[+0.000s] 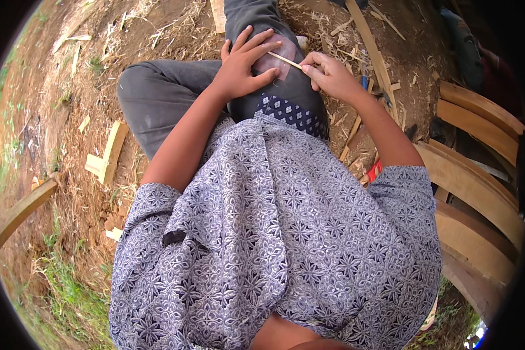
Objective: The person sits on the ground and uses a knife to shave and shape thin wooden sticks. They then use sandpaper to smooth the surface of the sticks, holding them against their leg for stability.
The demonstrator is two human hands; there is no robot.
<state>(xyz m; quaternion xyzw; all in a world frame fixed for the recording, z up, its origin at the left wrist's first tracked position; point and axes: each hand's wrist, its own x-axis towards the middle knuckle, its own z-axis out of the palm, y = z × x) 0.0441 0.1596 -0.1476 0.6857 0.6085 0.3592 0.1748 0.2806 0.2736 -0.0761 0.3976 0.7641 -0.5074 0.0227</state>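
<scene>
While right fingers pinch a thin stick, left fingers splayed flat, over a pinkish patch

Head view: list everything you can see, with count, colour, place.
Thin stick: one, pale, top centre
Patch or sheet: one, pinkish, under stick
Curved wooden pieces: several, tan, right
Curved beam: one, brown, far left
Wooden offcuts: about two, yellowish, left
Wooden strip: one, tan, upper right
Wood shavings: many, pale, upper area
Tool handle: one, blue, upper right
Red object: one, unclear, right of centre
Grass: patches, green, lower left
Patterned cloth: one, navy, upper centre
Shirt: one, blue patterned, centre
Trousers: one pair, grey, upper centre
Left hand: one, over patch
Right hand: one, pinching stick
</scene>
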